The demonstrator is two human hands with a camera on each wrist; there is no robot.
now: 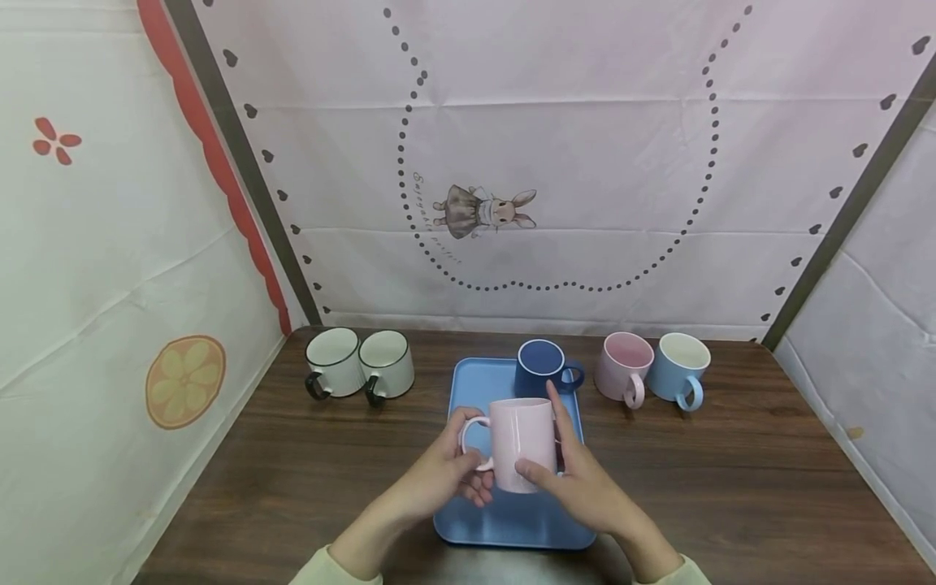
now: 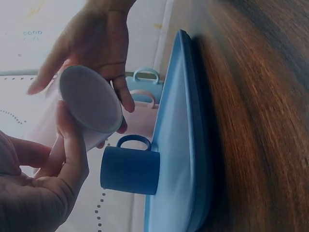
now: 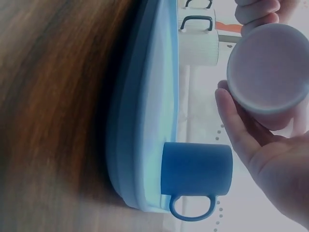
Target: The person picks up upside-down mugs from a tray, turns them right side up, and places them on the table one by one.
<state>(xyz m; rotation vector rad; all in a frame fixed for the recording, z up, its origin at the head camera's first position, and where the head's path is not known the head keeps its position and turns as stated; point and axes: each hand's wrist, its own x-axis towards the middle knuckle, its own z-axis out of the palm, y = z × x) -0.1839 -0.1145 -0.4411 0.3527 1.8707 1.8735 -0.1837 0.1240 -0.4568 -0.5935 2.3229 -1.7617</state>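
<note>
A pale pink mug (image 1: 522, 443) is held above a blue tray (image 1: 504, 528), its handle pointing left. My left hand (image 1: 439, 475) pinches that handle between thumb and fingers. On the mug's right side, my right hand (image 1: 581, 479) grips the body, with the thumb across the front and the index finger extended upward; its other fingers are mostly hidden in the head view. Both wrist views show a round end of the pink mug (image 3: 268, 70) from below. Upright near the tray's far right corner stands a dark blue mug (image 1: 539, 370), handle toward the right.
Two white mugs with black handles, one (image 1: 335, 361) beside the other (image 1: 387, 364), stand at the back left. Right of the tray are another pink mug (image 1: 624, 366) and a light blue mug (image 1: 678, 370). Printed cloth (image 1: 585, 162) hangs behind the wooden table (image 1: 731, 487).
</note>
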